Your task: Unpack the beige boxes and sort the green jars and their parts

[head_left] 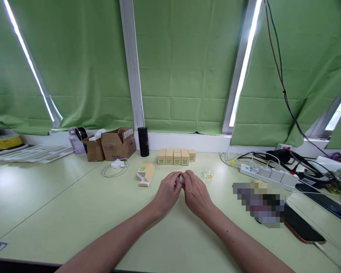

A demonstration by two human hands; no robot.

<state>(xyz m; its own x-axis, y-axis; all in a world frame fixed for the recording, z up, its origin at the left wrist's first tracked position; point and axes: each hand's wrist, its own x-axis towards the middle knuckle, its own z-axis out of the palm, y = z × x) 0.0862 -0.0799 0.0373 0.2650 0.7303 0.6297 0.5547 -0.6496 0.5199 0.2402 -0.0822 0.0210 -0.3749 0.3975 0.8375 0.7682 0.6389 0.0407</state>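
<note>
One pale tabletop (59,212) spreads beneath the left hand (166,194) and right hand (198,194), fingertips meeting. An opened box (147,172) lies at ten o'clock from the left hand. Smallest, a pale rounded object (182,179) is gripped by both, equally near, at twelve o'clock between them; its long axis is unclear.

Head-worn view, facing forward (and down), hands mid-distance
</note>
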